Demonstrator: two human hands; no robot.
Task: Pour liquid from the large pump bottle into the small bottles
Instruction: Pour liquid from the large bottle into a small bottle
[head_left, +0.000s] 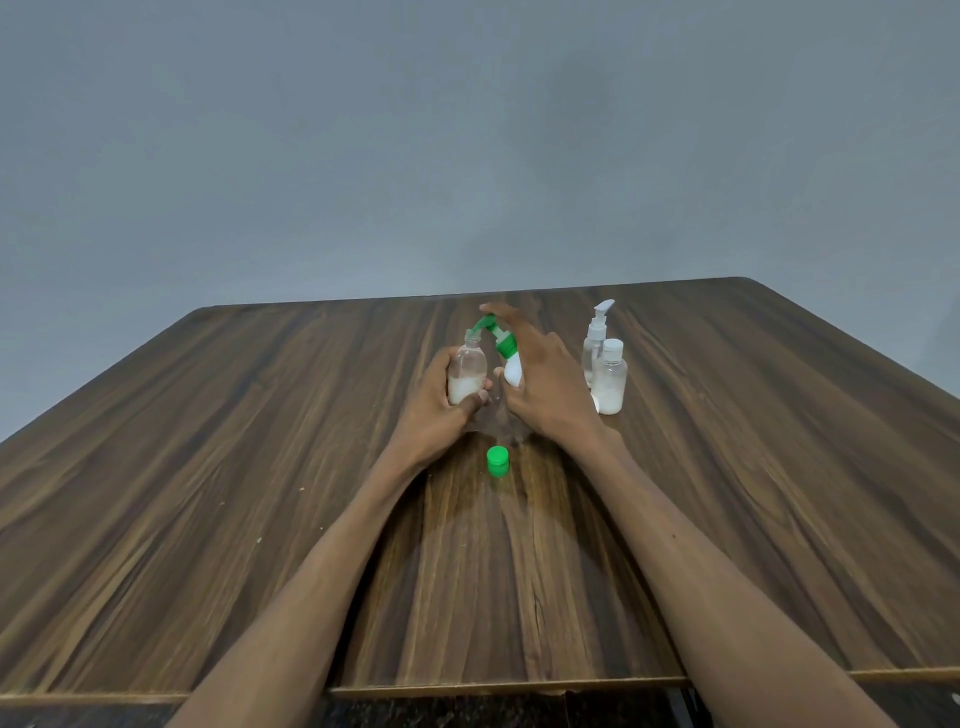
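Left hand (441, 400), grip clamped on 1 uncapped small bottle (466, 376): upright, about half full of white liquid. Right hand (540, 384), grip wrapped round 1 large pump bottle (510, 364), long axis tilted left, green nozzle pointing down-left to the small bottle's mouth. 1 green cap (497, 461) on the desk (208, 441) nearer the camera. 2 more clear bottles (605, 371) stand right.

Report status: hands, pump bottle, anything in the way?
Left hand grips small bottle. Right hand holds pump bottle, spout at its mouth. Green cap loose nearby; nothing blocking.
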